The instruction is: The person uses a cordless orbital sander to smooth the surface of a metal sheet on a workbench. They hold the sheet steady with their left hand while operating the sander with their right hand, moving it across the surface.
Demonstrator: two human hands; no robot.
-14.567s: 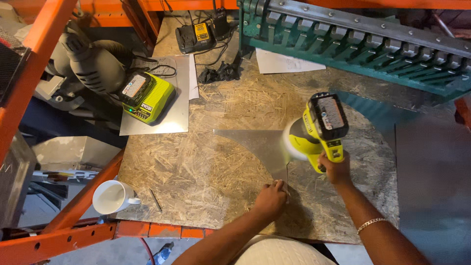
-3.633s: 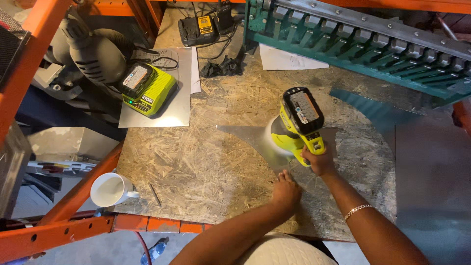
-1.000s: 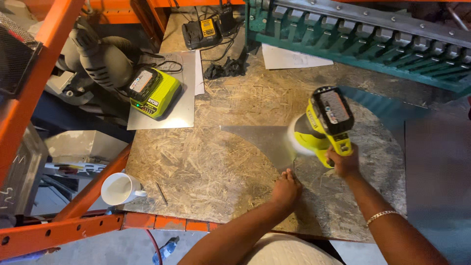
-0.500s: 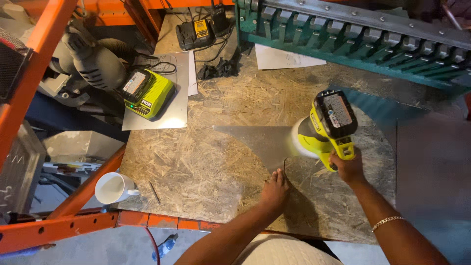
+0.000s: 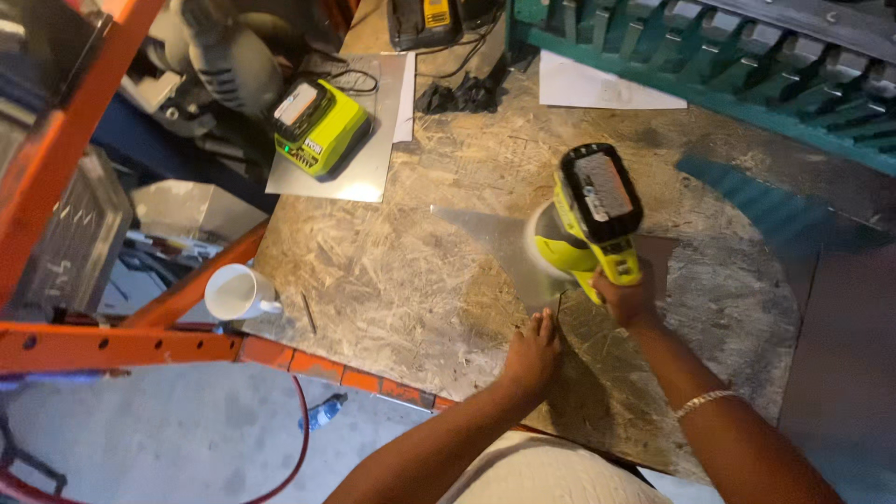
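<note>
up close, the right hand point(image 5: 623, 297) has its fingers wrapped tight around the near handle of a yellow-green cordless polisher with a black battery pack point(image 5: 595, 219), which stands on its round, blurred pad over a thin shiny sheet of metal point(image 5: 495, 247). just left of it, the left hand point(image 5: 532, 350) lies flat with its fingers pressed together, their tips on the near edge of that sheet. the sheet rests on a chipboard worktop point(image 5: 392, 280), about in its middle. further left, near the worktop's edge, sits a white mug point(image 5: 238, 292), with a thin dark nail-like rod point(image 5: 308, 313) just right of it. at the far left a yellow-green battery charger point(image 5: 315, 125) lies on a second metal sheet point(image 5: 369, 173). a green toothed metal rack point(image 5: 709, 56) runs along the far right side, a white sheet of paper point(image 5: 597, 89) just in front of it. an orange steel frame point(image 5: 112, 341) borders the near left.
</note>
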